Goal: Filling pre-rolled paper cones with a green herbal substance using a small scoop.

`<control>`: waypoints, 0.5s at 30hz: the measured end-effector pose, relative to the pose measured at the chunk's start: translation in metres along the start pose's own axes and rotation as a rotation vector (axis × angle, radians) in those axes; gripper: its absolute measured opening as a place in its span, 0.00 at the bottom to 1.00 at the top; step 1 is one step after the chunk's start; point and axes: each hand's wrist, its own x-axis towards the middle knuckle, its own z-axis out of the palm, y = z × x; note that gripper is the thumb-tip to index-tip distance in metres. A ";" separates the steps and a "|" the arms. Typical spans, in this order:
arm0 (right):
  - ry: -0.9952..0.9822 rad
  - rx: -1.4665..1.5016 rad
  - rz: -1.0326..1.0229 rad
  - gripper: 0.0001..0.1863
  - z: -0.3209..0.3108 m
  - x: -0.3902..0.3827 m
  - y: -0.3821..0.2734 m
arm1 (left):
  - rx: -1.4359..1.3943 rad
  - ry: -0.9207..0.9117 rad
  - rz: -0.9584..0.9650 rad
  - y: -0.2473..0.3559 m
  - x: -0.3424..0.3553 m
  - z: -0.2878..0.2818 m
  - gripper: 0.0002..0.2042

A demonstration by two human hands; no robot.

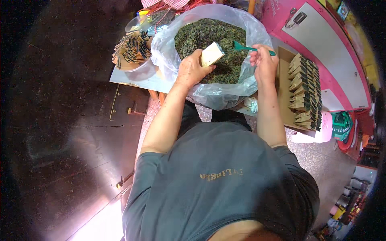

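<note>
A large clear plastic bag, its mouth folded wide, holds a heap of dark green dried leaves. Over the heap, my left hand is closed around a small cream paper packet, tilted to the right. My right hand grips the handle of a small green scoop at the bag's right side. The scoop's flat end points left toward the packet and is apart from it. Whether leaves lie on the scoop or in the packet is too small to tell.
To the left stands a clear tub of many small brown paper packets. On the right, a cardboard box holds rows of packets. A pink and white cabinet rises behind it. A dark wooden surface spans the left.
</note>
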 end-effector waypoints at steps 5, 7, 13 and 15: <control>-0.089 -0.053 -0.025 0.09 0.010 -0.007 -0.010 | -0.025 0.018 0.017 -0.002 -0.001 0.001 0.25; -0.136 -0.160 -0.029 0.09 0.017 -0.010 -0.010 | -0.021 0.007 -0.001 0.002 -0.001 -0.001 0.25; -0.373 -0.542 -0.334 0.08 0.040 -0.022 -0.013 | -0.034 -0.001 0.002 0.003 -0.001 -0.002 0.25; -0.396 -0.590 -0.418 0.07 0.044 -0.026 -0.021 | -0.035 -0.001 -0.002 0.003 -0.002 -0.002 0.25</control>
